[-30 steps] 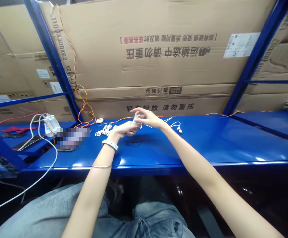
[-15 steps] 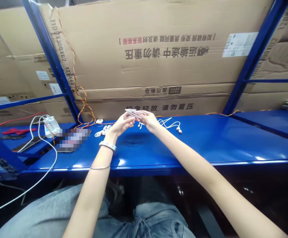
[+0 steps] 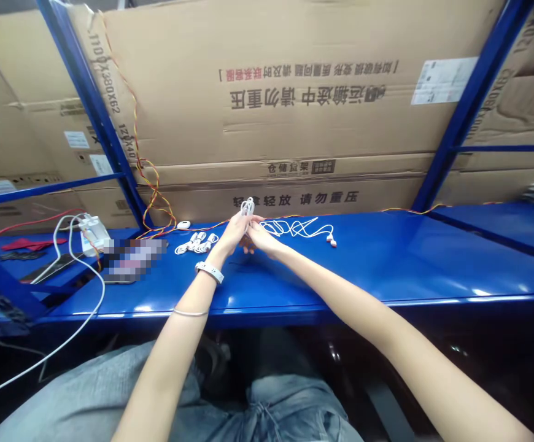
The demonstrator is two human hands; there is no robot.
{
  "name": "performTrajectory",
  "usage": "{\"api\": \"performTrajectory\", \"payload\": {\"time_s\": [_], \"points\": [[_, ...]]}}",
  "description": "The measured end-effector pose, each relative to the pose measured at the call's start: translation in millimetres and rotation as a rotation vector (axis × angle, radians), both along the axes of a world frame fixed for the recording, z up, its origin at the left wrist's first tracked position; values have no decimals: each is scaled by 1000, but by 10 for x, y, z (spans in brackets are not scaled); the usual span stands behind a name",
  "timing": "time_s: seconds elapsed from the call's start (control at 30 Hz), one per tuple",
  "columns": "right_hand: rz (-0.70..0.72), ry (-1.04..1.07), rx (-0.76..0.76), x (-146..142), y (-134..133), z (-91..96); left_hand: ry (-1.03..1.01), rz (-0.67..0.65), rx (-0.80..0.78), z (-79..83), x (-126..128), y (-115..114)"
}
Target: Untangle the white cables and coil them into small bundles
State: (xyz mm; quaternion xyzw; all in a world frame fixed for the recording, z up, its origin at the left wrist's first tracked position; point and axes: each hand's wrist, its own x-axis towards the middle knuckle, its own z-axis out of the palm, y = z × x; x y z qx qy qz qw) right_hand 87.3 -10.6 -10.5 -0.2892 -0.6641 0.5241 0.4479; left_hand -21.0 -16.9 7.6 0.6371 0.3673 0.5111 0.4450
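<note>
A folded bundle of thin white cable (image 3: pixel 247 207) sticks up from between my two hands, above the blue shelf. My left hand (image 3: pixel 234 232) is closed around the lower part of this bundle. Pressed against it from the right, my right hand (image 3: pixel 264 238) also closes on the cable; its fingertips are partly hidden behind the left hand. Just left of my hands lie several white cables wound into small bundles (image 3: pixel 197 243). To the right, a loose white cable (image 3: pixel 301 230) spreads in loops, with small pale ends (image 3: pixel 332 240).
A white rounded case (image 3: pixel 183 225) lies near the back. At the left are a phone (image 3: pixel 137 261) with a blurred screen and a white power adapter (image 3: pixel 92 236) with cables. Blue posts (image 3: pixel 464 110) and a large cardboard sheet (image 3: pixel 294 135) stand behind the shelf (image 3: pixel 409 258).
My hands have come closer together and the cable bundle, earlier lying sideways between them, now points upward. My right hand has moved slightly down and left.
</note>
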Motion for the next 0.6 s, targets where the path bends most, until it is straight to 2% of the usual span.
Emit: {"api": "performTrajectory", "payload": {"time_s": [0.07,0.13,0.23,0.3,0.33,0.47,0.6], "points": [[23,-163,45,86,3,95,-159,61,19,19,-29,35],[-32,-330,174,198,25,207,-335,114,13,50,-68,62],[-306,-359,414,338,78,335,-410,67,-47,79,-114,70],[-424,-277,495,385,103,374,-335,12,-69,73,-120,58],[-428,-236,505,394,108,382,-284,-10,-65,64,-116,49],[-294,-208,476,387,78,391,-31,-62,22,19,-83,22],[-352,-284,520,367,36,403,180,-58,97,15,-66,2]]}}
